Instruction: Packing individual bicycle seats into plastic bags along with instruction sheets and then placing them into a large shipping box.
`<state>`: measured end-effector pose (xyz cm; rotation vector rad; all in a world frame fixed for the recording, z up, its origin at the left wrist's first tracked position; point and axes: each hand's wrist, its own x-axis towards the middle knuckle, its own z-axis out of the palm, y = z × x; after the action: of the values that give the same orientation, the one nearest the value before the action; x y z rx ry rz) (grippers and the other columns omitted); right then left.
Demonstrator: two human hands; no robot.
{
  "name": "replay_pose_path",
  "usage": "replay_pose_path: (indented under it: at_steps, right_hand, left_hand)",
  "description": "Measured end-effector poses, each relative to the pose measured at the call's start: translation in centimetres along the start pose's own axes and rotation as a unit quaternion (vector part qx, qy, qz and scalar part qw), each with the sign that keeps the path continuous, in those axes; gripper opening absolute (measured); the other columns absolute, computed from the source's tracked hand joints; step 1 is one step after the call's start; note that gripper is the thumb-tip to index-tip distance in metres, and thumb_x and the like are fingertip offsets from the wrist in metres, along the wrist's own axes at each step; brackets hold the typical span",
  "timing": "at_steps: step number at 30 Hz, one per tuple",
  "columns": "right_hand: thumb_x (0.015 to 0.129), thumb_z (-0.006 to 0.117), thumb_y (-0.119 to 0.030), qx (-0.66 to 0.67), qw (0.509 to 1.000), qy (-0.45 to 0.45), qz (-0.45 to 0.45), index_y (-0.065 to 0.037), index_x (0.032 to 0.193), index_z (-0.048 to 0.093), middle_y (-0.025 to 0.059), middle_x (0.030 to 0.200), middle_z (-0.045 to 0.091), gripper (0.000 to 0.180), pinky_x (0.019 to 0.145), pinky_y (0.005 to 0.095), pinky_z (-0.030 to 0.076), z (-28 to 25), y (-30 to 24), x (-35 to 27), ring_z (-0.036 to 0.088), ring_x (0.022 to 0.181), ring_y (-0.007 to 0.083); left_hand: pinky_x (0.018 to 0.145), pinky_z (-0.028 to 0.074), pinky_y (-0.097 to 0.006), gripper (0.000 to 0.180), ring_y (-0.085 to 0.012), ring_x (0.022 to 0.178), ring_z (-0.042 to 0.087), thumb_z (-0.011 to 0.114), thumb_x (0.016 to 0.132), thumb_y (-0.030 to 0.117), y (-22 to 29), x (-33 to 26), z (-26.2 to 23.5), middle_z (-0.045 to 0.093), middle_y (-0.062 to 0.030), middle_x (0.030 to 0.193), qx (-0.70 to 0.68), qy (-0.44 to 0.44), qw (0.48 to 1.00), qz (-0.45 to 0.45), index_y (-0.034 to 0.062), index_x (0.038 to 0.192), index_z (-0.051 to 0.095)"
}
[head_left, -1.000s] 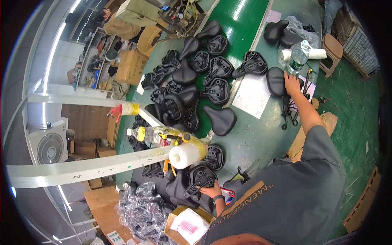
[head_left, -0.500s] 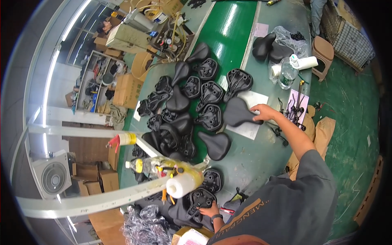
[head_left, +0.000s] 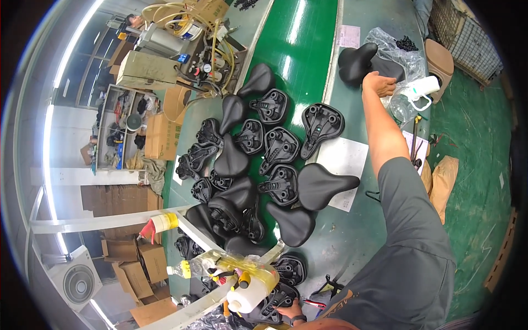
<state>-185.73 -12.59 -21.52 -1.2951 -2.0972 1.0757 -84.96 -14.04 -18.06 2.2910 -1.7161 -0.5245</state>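
Observation:
My right hand [head_left: 379,84] reaches to the far right of the table, fingers loosely extended beside a black bicycle saddle [head_left: 357,61] and a second saddle [head_left: 389,68] lying by clear plastic. No object shows in it. At the near edge, my left hand [head_left: 288,311] is closed on the rim of an upturned black saddle [head_left: 278,297], partly hidden by a hanging white bottle [head_left: 248,294]. Mid-table, a smooth-side-up saddle [head_left: 324,187] rests partly on a white paper sheet [head_left: 345,159]. Several more saddles, some upturned like this one [head_left: 322,127], lie to its left.
A green belt [head_left: 294,55] runs up the table. Right of my right hand stand a clear jug [head_left: 403,107] and a white roll [head_left: 423,87]. A metal frame [head_left: 110,223] with hanging bottles crosses the near left. A brown stool [head_left: 440,63] stands beyond the table edge.
My right hand has let go of the mid-table saddle and moved away to the far right saddles. My left hand stays at the near upturned saddle. The whole view has shifted.

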Motion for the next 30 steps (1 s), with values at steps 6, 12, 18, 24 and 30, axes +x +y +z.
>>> replay_pose_path:
  at_steps: [6, 12, 18, 24, 30]
  right_hand:
    - [0.08, 0.084, -0.04, -0.015, 0.985, -0.005, 0.169, 0.004, 0.152, 0.032, 0.0264, 0.14, 0.051, 0.099, 0.111, 0.0523, 0.043, 1.1, -3.2, 0.9, 0.052, 0.128, 0.0424]
    - [0.066, 0.098, -0.032, 0.006, 0.958, -0.013, 0.286, -0.002, 0.147, 0.031, 0.0283, 0.138, 0.059, 0.109, 0.108, 0.0512, 0.051, 3.1, -2.1, 7.7, 0.063, 0.123, 0.0425]
    - [0.073, 0.092, -0.03, 0.139, 0.959, -0.219, 0.111, 0.002, 0.156, 0.016, 0.032, 0.136, 0.06, 0.117, 0.091, 0.0455, 0.062, 2.8, -2.3, -1.4, 0.071, 0.109, 0.045]
    - [0.087, 0.078, -0.045, 0.139, 0.829, -0.499, -0.21, -0.006, 0.169, -0.001, 0.0355, 0.153, 0.05, 0.121, 0.118, 0.0481, 0.042, 0.8, -2.6, -12.0, 0.055, 0.137, 0.0501]
    - [0.091, 0.066, -0.067, -0.186, 0.829, -0.445, -0.283, -0.007, 0.169, 0.018, 0.0308, 0.146, 0.058, 0.109, 0.117, 0.0527, 0.042, -0.1, 7.9, -6.2, 0.057, 0.135, 0.046]
  left_hand:
    - [0.129, 0.022, -0.048, 0.141, -0.0451, 0.15, 0.033, 0.097, 0.055, 0.019, 0.3, 0.1, 0.1, 0.034, -0.0299, 0.162, 0.006, 0.002, 1.0, -0.005, -0.004, 0.166, 0.014]
    - [0.126, 0.023, -0.054, 0.147, -0.0493, 0.148, 0.031, 0.1, 0.056, 0.013, -0.9, 0.3, 1.8, 0.029, -0.0347, 0.161, 0.02, -0.001, 0.999, 0.033, -0.001, 0.167, 0.005]
    - [0.121, 0.033, -0.055, 0.148, -0.0526, 0.139, 0.041, 0.1, 0.059, 0.023, -1.8, 0.4, 1.6, 0.036, -0.039, 0.153, 0.045, 0.023, 0.998, 0.043, 0.0001, 0.167, 0.001]
    - [0.12, 0.033, -0.055, 0.148, -0.0536, 0.139, 0.04, 0.1, 0.059, 0.027, -2.4, 0.7, 1.5, 0.034, -0.0409, 0.154, 0.055, 0.014, 0.998, 0.013, -0.0015, 0.166, 0.002]
    - [0.118, 0.036, -0.056, 0.149, -0.055, 0.133, 0.043, 0.1, 0.06, 0.025, -0.2, -0.1, 3.9, 0.038, -0.0412, 0.146, 0.005, -0.005, 0.998, 0.057, -0.0014, 0.166, -0.002]
